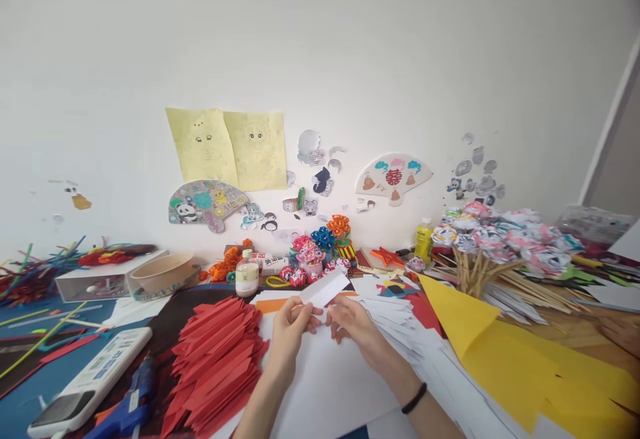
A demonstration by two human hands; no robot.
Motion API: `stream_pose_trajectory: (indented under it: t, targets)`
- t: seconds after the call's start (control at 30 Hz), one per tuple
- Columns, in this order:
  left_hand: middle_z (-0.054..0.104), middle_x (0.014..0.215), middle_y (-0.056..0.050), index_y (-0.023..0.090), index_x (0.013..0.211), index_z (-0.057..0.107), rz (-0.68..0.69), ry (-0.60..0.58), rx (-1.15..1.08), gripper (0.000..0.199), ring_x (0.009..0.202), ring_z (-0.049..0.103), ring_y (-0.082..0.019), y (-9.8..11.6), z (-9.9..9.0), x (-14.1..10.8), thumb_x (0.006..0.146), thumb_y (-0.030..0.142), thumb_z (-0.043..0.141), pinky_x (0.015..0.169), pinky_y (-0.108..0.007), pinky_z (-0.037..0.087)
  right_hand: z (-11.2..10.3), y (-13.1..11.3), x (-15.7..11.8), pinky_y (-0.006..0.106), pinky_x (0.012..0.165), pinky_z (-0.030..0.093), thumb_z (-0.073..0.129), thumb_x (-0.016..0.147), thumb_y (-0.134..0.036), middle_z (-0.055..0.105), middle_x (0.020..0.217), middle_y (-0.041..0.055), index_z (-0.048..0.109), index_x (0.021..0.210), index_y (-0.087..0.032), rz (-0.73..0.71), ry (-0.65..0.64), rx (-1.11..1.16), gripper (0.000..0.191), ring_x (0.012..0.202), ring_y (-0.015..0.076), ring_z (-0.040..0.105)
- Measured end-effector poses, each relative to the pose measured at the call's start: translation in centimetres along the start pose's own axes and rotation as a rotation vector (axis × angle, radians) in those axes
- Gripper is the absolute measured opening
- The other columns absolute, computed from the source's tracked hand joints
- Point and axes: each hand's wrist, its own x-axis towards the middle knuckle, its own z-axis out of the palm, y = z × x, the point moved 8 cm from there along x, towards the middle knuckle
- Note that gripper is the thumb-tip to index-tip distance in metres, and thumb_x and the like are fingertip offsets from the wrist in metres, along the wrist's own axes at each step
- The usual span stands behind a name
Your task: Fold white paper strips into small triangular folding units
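Observation:
A small strip of white paper (327, 288) is held up between my two hands, above a stack of larger white sheets (333, 386). My left hand (293, 322) pinches its lower left end between thumb and fingers. At the right end, my right hand (353, 322) has its thumb and fingers closed on the paper. A heap of folded red paper strips (215, 366) lies to the left of my left forearm. Cut white paper strips (395, 326) spread out to the right of my right hand.
A blue glue gun (131, 396) and a white power strip (93, 382) lie at left. A glue bottle (247, 275) stands behind my hands. Yellow paper sheets (530, 359) and paper flowers on sticks (510, 239) are at right. Part of another person's hand (623, 332) shows at the right edge.

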Motion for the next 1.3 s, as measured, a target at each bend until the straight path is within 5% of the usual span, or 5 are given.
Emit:
stream_pose_trajectory:
  t: [0.37,0.63,0.87,1.03,1.3]
  targets:
    - [0.048,0.051,0.005,0.016,0.064,0.053,0.052,-0.071,0.291,0.034,0.043,0.041,-0.008,-0.6,0.6,0.1,0.068,0.048,0.064,0.042,-0.020,0.031,-1.6,-0.8,0.2,0.025,0.050,0.040,0.066,0.070,-0.031,0.057,0.053,0.0002,0.065,0.066,-0.013,-0.077,0.086,-0.143,0.018,0.049,0.0127,0.051]
    - [0.058,0.058,0.000,0.015,0.073,0.055,0.035,-0.147,0.321,0.032,0.043,0.045,-0.009,-1.2,1.5,-0.4,0.077,0.047,0.057,0.041,-0.020,0.034,-1.2,-1.1,0.0,0.027,0.055,0.044,0.062,0.076,-0.047,0.064,0.063,0.0042,0.066,0.069,-0.014,-0.138,0.086,-0.158,0.034,0.055,0.0149,0.056]
    - [0.060,0.103,-0.004,0.025,0.125,0.042,0.499,-0.181,0.904,0.046,0.074,0.058,-0.017,3.5,1.8,-1.9,0.081,0.018,0.053,0.068,-0.029,0.046,-1.9,-1.2,0.2,0.026,0.052,0.042,0.066,0.072,-0.040,0.061,0.055,0.0034,0.063,0.058,-0.013,-0.089,0.106,-0.188,0.031,0.050,0.0144,0.054]
    - [0.060,0.097,-0.007,0.023,0.105,0.057,0.805,-0.305,1.379,0.027,0.083,0.056,-0.021,3.4,3.3,-3.1,0.089,0.010,0.040,0.069,-0.030,0.041,-2.3,-1.1,0.3,0.027,0.055,0.043,0.065,0.072,-0.034,0.062,0.057,0.0030,0.062,0.060,-0.014,-0.072,0.124,-0.224,0.024,0.052,0.0152,0.055]
    - [0.058,0.093,-0.006,0.021,0.095,0.059,0.852,-0.272,1.316,0.024,0.079,0.052,-0.019,3.8,3.0,-3.3,0.092,0.011,0.038,0.066,-0.028,0.038,-1.2,-1.8,-0.1,0.027,0.059,0.043,0.066,0.075,-0.035,0.060,0.055,0.0011,0.069,0.071,-0.013,-0.111,0.038,-0.237,0.023,0.055,0.0147,0.054]
